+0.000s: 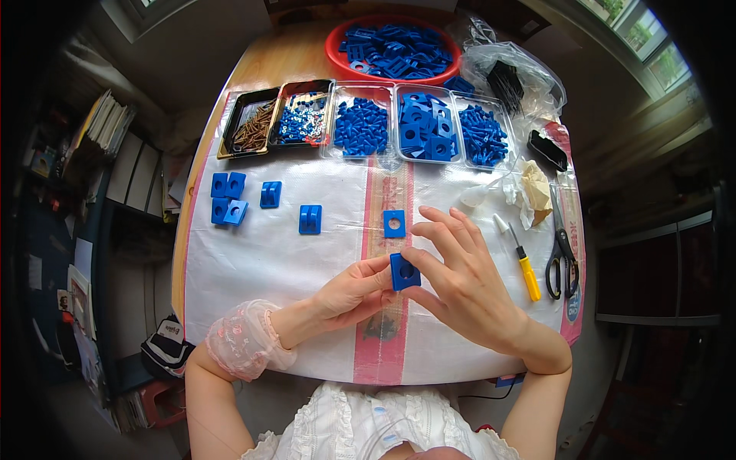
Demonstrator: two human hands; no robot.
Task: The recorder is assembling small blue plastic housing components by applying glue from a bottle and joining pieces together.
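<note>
Between my two hands, above the pink stripe of the table cover, is a blue square plastic part (405, 272) with a round hole. My left hand (354, 293) pinches its left edge with thumb and fingers. My right hand (458, 274) has its forefinger on the top edge and its thumb by the lower right corner, the other fingers raised. Just beyond lies a flat blue square plate (394, 224) with a round hole. Two blue ridged pieces, one nearer (310, 219) and one farther (271, 194), stand to the left, with a cluster of blue square parts (229, 201) farther left.
Along the back stand trays of screws (254, 126), small nuts (303, 121), blue cone-like pieces (360, 126), blue holed parts (426, 126) and blue plugs (483, 136). Behind them is a red basin (334, 60). On the right lie a yellow-handled screwdriver (529, 277), black-handled scissors (562, 264) and crumpled paper (534, 192).
</note>
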